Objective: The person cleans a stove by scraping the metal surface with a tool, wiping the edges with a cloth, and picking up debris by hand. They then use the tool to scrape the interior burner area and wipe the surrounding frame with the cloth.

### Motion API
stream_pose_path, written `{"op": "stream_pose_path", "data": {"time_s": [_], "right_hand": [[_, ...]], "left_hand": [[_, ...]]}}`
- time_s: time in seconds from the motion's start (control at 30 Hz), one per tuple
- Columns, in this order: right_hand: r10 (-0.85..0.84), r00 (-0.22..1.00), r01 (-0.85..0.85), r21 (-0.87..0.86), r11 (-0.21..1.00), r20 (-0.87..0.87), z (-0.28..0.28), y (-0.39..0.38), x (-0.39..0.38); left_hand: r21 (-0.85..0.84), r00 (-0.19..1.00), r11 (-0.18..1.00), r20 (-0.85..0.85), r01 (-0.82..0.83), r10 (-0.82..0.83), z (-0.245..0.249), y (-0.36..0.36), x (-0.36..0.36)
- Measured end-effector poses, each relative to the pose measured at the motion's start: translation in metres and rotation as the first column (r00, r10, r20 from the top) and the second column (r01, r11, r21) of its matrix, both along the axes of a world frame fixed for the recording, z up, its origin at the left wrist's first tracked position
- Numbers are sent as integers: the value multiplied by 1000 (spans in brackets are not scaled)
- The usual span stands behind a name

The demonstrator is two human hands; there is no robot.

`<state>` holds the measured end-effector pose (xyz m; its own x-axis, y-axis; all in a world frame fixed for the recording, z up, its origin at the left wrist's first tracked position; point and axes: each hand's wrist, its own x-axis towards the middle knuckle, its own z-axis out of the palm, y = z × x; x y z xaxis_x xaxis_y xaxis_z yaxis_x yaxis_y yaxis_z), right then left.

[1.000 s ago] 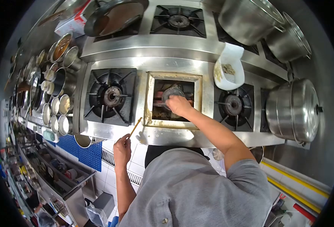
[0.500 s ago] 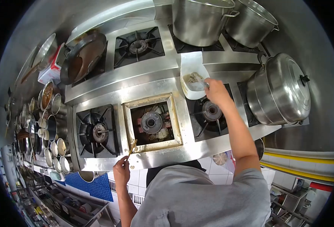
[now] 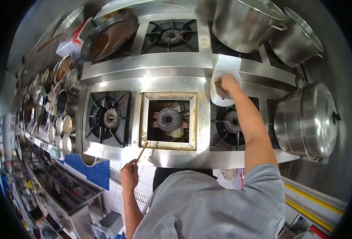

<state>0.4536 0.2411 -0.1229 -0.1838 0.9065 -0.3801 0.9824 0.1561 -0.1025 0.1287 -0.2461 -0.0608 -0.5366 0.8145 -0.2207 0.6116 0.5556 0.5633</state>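
Observation:
My left hand [image 3: 129, 174] is closed round a thin wooden stick [image 3: 141, 153] at the front edge of the stove. The stick points up and right, its tip by the lower left corner of the square burner frame. A white open container [image 3: 219, 102] with its flap or lid [image 3: 228, 61] raised at the back sits above the right front burner [image 3: 233, 119]. Inside it my right hand [image 3: 229, 83] has its fingers curled downward. Brownish stuff shows beside the fingers; what they grip is partly hidden.
The open square burner frame [image 3: 192, 145] lies between two front burners. A lidded steel pot [image 3: 305, 119] stands at right, with tall stockpots [image 3: 243, 30] behind. A dark wok [image 3: 114, 36] rests back left. Several small bowls and pans [image 3: 66, 124] crowd the left side.
My right hand has moved from the container's right rim down into it. My left hand still holds the stick. The view has shifted, so the stove appears farther right.

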Motion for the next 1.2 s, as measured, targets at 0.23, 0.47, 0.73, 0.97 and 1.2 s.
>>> {"op": "stream_pose_path", "data": {"time_s": [0.23, 0.47, 0.73, 0.97, 1.2], "right_hand": [[102, 994, -111, 261, 959, 49, 3, 9, 17], [137, 966, -12, 490, 872, -220, 142, -93, -25], [437, 852, -247, 515, 820, -288, -26, -87, -114], [526, 812, -310, 578, 755, -251, -79, -103, -141], [661, 726, -389, 678, 624, -192, -82, -110, -185]], "left_hand": [[-54, 989, 988, 18, -147, 148, -10, -31, 1], [-1, 997, 997, -2, -72, 72, -15, -26, -18], [54, 997, 998, 73, -31, 27, 6, -8, -33], [46, 950, 954, 120, -297, 290, 1, -61, -48], [33, 943, 952, 150, -304, 296, 12, -62, -63]]}}
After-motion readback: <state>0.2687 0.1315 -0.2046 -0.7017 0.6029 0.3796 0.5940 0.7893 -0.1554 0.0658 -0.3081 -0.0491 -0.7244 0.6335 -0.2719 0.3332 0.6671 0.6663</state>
